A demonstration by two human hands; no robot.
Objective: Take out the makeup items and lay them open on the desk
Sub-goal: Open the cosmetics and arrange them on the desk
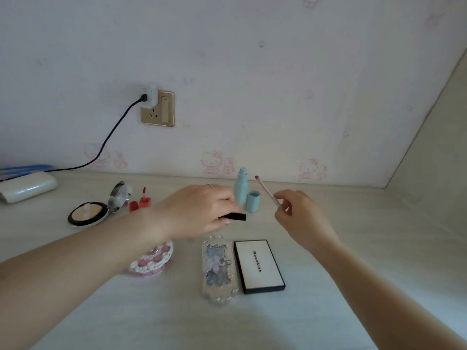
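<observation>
My left hand (202, 210) hovers over the desk's middle, closed on a short black tube (236, 217). My right hand (300, 218) pinches a thin brush (267, 192) whose tip points up and left. Between the hands stands a light blue bottle (240, 189) with its blue cap (252, 202) off beside it. An open powder compact (88, 214) lies at left with a red lip tint (145, 200) and its red cap (134, 206). Nearer me lie a pink round blush case (154, 262), a silver ornate palette (219, 269) and a closed white palette (259, 266).
A white power bank (27, 189) lies at the far left with a black cable (111, 137) running up to a gold wall socket (158, 108). The desk (353, 248) meets the wall at the back and a side panel on the right.
</observation>
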